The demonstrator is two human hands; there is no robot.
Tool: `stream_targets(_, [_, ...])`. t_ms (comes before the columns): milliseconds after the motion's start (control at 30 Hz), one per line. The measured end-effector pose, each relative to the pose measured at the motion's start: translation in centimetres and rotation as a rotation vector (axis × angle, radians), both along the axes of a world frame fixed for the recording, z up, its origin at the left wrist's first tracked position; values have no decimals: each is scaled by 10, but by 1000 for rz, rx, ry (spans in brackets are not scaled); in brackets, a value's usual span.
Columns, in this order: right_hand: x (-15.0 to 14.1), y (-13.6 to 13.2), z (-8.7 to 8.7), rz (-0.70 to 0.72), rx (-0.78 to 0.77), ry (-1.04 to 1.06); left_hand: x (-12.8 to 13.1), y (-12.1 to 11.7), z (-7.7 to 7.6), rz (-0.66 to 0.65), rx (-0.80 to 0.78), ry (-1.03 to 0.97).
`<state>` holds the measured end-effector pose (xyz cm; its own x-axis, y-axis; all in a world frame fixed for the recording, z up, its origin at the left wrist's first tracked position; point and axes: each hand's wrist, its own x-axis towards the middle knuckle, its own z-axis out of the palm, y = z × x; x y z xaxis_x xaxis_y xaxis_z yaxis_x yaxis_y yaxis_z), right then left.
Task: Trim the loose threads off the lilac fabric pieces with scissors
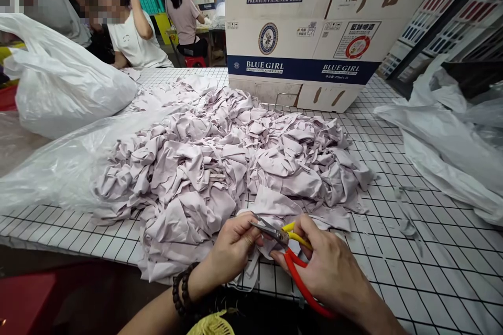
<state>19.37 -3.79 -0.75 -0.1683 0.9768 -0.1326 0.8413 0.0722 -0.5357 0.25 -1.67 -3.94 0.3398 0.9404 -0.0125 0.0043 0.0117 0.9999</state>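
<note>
My right hand (328, 259) grips a pair of scissors (281, 234) with one red and one yellow handle. The blades are parted and point left, right by the fingertips of my left hand (236, 243). Those left fingers are pinched together on a piece of pale lilac fabric (249, 269), part of which hangs down at the table's front edge. Directly beyond both hands lies a large pile of crumpled pale lilac fabric pieces (200, 167). What exactly lies between the blades is too small to make out.
Behind the pile a big white cardboard box (275, 36) stands on the grid-patterned table (393, 241). White plastic bags (74, 84) lie at the left, and another plastic bag (451, 136) at the right. Fabric scraps (408, 227) lie at the right. Several people sit or stand farther back.
</note>
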Motion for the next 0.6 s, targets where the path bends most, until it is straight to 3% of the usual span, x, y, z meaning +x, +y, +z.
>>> stream_targets(600, [1,1,-5,-18,-59,19,-1,0,2,-27,-106,-66])
